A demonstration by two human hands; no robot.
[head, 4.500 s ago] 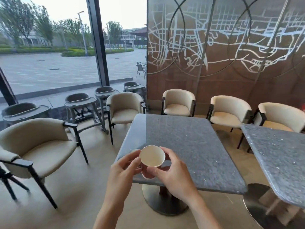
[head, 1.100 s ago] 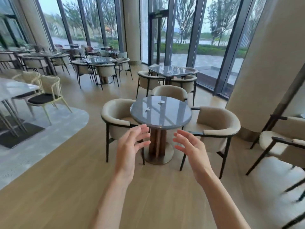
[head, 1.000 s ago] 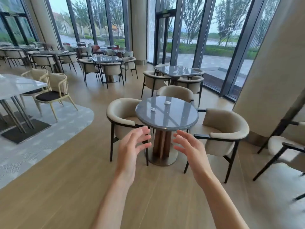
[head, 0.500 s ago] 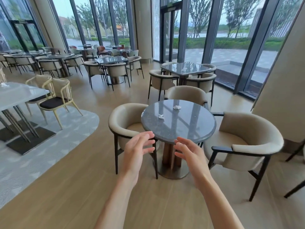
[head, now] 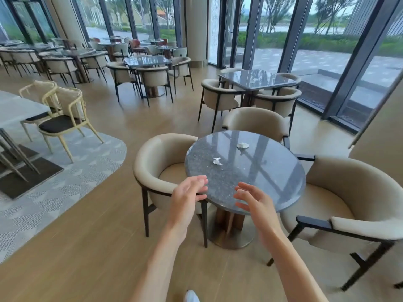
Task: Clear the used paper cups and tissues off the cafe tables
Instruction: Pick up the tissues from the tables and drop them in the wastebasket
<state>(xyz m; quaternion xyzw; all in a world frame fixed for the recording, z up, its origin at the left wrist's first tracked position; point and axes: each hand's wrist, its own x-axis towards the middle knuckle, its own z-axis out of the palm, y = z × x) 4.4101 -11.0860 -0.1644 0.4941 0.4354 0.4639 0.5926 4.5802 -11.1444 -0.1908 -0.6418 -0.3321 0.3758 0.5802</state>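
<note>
Nearing round table (head: 272,184), I've got L hand (head: 187,198) and R hand (head: 253,201) empty, fingers loosely spread. Small tissue (head: 217,160) at 11 o'clock on top, bigger tissue (head: 242,145) at 12. Next, I reckon: reach fwd, pinch each wad.

Two crumpled tissues on my round desk (head: 272,184): the near tissue (head: 217,160) at eleven o'clock, the far tissue (head: 242,145) at twelve. Three beige chairs ring it: chair at nine (head: 157,162), chair at twelve (head: 255,122), chair at three (head: 353,197).
</note>
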